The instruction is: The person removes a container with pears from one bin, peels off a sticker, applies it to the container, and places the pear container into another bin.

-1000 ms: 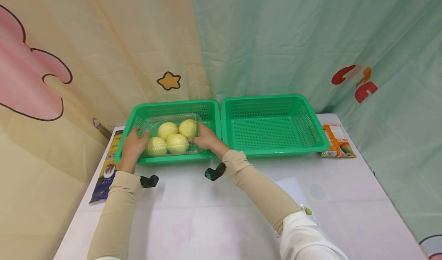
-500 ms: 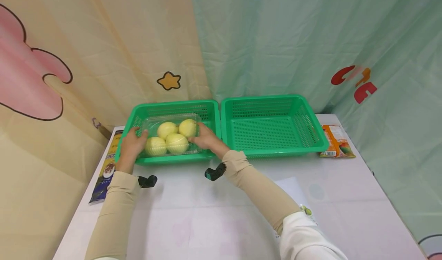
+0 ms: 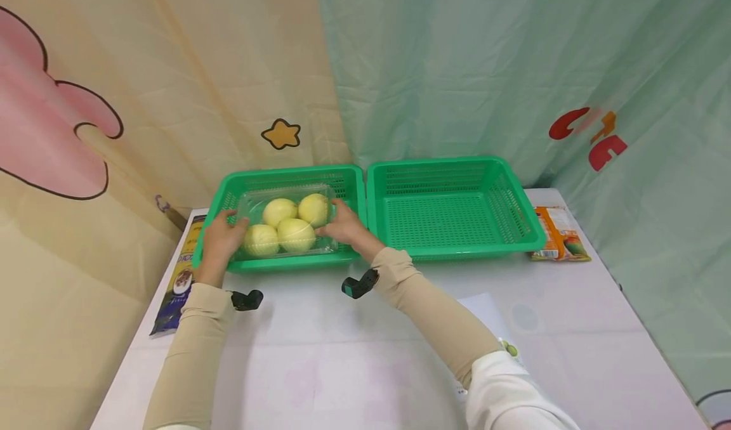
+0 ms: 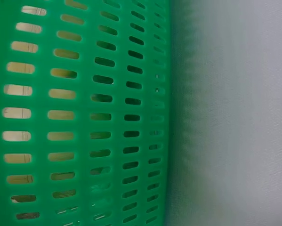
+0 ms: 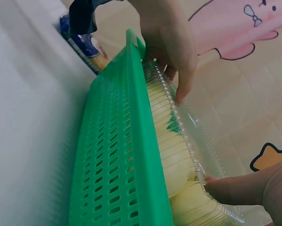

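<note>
In the head view, the left hand and right hand gripped a clear container by its left and right ends, within the outline of the left basket; it held fruits (four, pale yellow). The right basket stood just beside. The left wrist view showed slotted green wall and the white tabletop. In the right wrist view, the container's edge rose above the left basket's near rim, the right thumb touching it.

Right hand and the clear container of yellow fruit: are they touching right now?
Touching. The right wrist view shows the right hand with its thumb tip against the edge of the clear container, no gap visible.
</note>
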Available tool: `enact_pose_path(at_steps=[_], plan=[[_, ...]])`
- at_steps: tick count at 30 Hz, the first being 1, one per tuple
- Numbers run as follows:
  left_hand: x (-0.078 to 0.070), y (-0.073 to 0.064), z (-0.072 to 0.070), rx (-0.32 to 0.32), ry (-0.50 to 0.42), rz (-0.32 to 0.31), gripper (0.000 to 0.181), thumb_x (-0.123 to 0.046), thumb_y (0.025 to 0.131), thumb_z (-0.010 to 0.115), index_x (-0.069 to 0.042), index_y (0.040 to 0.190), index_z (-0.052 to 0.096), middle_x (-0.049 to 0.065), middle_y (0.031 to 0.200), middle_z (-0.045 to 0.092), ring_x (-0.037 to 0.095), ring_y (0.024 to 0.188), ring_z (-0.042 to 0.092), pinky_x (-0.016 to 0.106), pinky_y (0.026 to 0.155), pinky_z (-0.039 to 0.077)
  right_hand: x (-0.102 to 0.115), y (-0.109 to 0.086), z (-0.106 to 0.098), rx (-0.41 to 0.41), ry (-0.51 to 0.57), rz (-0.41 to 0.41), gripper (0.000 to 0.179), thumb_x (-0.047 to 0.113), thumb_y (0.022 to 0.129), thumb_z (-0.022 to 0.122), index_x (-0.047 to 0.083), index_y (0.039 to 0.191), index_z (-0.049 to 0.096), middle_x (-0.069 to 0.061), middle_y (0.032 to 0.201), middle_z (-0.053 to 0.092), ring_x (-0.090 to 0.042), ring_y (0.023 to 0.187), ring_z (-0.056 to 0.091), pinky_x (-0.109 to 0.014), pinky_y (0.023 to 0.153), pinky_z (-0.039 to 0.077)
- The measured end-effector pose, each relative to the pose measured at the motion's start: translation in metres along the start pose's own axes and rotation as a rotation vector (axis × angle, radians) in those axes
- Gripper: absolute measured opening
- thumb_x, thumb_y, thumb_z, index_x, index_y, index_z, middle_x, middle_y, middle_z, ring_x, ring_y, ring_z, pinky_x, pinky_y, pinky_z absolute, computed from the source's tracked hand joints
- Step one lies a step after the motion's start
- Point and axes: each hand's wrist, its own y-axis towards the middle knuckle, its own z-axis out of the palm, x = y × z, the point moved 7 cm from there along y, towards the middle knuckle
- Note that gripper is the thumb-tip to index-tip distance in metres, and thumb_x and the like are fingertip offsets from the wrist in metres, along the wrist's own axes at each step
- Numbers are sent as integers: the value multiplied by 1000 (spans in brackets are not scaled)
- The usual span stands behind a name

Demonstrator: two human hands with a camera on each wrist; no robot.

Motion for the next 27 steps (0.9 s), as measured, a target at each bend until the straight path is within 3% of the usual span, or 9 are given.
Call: enact_pose_path(at_steps=[8,23,27], plan=[[-5,-4,-8,-27,9,31,61,-35,106,41,3,153,33,36,134,55,48,118,58,53,86,52,5,-4,0,8,-13,-15,84,21,91,73,12,159,24,-19,150,48,-36,135,51,-52,112,45],[-6,-9,-12,-26,-45,31,60,-34,107,36,0,156,30,35,143,49,50,130,51,60,99,49,11,-10,-8,16,-25,-62,89,21,89,75,20,161,22,-15,127,63,-27,107,63,-48,103,50],[-10,-11,-13,-12,-51,35,61,-36,106,37,-3,157,29,35,145,49,50,131,50,61,100,48,11,-13,-12,28,-31,-76,89,21,90,74,22,161,21,-16,129,63,-28,111,64,-47,100,51]])
